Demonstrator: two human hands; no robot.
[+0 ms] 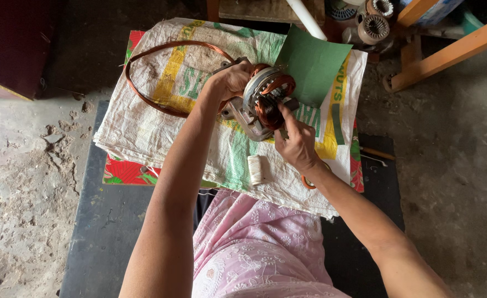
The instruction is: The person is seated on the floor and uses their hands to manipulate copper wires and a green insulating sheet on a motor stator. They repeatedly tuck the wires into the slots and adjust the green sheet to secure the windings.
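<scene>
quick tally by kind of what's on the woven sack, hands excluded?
Motor stator with copper windings, held by left hand and right hand: 1
Loose copper wire loop: 1
Green sheet: 1
White thread spool: 1
Total: 4

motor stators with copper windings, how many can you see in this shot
3. One stator sits on the woven sack, steadied by the left hand and right hand. Two spare stators lie at the top right. Others may be hidden.
</scene>
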